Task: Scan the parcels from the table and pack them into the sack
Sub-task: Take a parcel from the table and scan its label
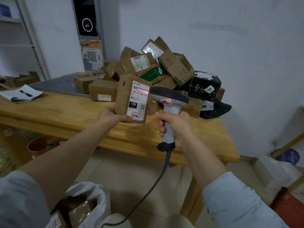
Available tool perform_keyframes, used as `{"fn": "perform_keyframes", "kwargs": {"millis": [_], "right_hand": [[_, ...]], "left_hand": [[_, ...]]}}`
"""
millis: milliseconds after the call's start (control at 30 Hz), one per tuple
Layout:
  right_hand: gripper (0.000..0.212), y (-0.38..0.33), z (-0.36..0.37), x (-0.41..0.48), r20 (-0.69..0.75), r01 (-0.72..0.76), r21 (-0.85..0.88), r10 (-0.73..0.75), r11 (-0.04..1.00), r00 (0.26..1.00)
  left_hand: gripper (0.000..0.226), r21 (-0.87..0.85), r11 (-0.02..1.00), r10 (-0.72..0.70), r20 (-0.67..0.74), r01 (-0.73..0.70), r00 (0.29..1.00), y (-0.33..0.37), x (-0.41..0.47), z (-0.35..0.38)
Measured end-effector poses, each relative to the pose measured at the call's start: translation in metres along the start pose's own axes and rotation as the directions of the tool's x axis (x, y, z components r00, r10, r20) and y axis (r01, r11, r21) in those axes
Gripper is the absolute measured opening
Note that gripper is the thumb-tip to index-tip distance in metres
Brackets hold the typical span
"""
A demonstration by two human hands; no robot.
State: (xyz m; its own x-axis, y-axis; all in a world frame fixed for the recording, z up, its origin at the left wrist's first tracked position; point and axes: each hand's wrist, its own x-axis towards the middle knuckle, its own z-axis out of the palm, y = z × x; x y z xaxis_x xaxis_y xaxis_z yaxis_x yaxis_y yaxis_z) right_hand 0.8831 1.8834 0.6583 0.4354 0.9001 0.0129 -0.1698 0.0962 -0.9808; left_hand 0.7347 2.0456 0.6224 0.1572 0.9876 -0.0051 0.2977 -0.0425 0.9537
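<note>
Above counter (65, 111): small box (124, 96) held in left hand (110, 116), scanner (169, 96) gripped in right hand (179, 127), red light (145, 91) on label (139, 101). Some boxes (77, 213) down in sack (97, 199) already. Big pile (153, 66) left on counter.

Far left of your left grip (111, 116) you have a notebook (19, 94) with a blue pen (26, 93) lying on it. Above that grip hangs a QR poster (92, 53). Below and left sits a brown bowl (42, 143).
</note>
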Motion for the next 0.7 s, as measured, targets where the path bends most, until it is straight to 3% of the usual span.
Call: {"fn": "perform_keyframes", "kwargs": {"millis": [467, 700], "right_hand": [[0.013, -0.004, 0.017, -0.003, 0.049, 0.016, -0.045, -0.014, 0.999, 0.999], [0.013, -0.005, 0.026, -0.001, 0.074, 0.029, -0.055, -0.024, 0.998, 0.997]], "left_hand": [[0.071, -0.027, 1.000, 0.011, -0.025, -0.011, 1.000, 0.001, -0.010, -0.021], [0.077, -0.049, 0.999, -0.001, -0.047, -0.001, 0.999, -0.006, -0.008, -0.033]]}}
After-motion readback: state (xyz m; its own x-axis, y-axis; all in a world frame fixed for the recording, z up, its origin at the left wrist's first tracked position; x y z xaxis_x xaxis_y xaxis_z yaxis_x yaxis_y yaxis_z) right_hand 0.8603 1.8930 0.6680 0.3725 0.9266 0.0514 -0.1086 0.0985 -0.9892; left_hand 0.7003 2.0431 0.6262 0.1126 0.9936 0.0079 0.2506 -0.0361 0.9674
